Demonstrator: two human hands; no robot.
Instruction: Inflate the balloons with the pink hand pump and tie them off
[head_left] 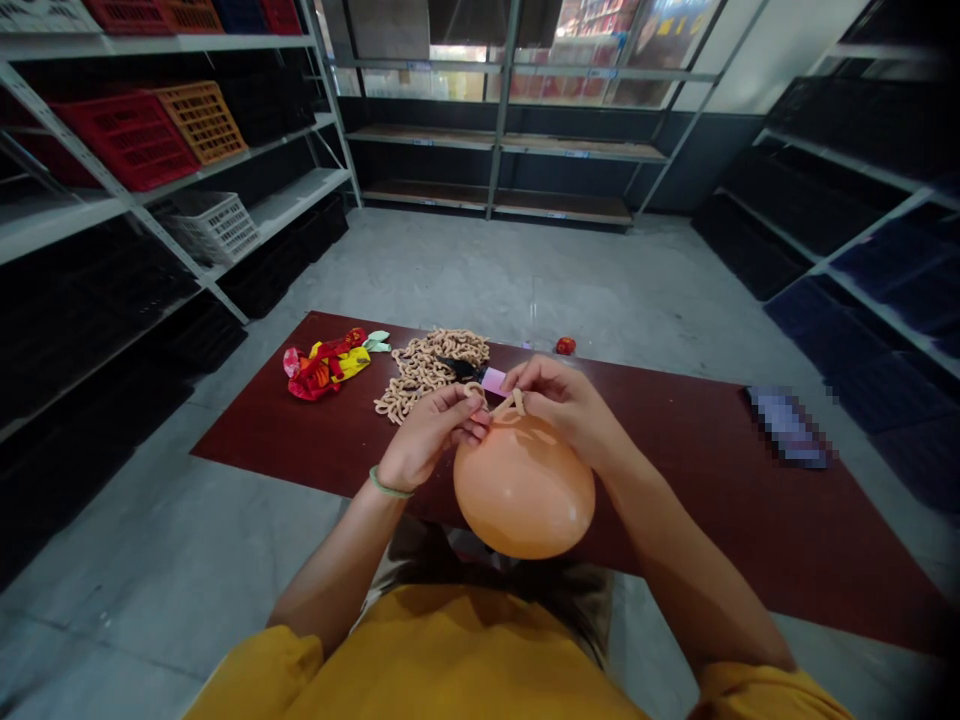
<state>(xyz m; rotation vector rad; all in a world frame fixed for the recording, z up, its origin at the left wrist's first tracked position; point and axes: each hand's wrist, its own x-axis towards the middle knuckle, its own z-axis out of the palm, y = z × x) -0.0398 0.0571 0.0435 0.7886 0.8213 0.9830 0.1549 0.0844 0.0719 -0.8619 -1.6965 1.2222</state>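
Observation:
An inflated orange balloon (pixel 525 490) hangs below my two hands, over the near edge of the table. My left hand (pixel 439 435) is closed, with thumb and fingers pinched at the balloon's neck. My right hand (pixel 559 405) pinches a stretched, looped tan strip (pixel 517 402) at the same neck; whether this strip is part of the balloon I cannot tell. Just beyond my hands lies a heap of tan, curled, cord-like pieces (pixel 427 370). A dark object with a light purple end (pixel 493 380) rests against the heap, partly hidden by my fingers.
The dark red table (pixel 675 450) also bears a crumpled red and yellow bundle (pixel 322 365), a small red item (pixel 565 345) and a blurred-out object (pixel 789 428). Shelves with crates, among them a white crate (pixel 217 225), stand left; more racks (pixel 495 140) stand behind and right.

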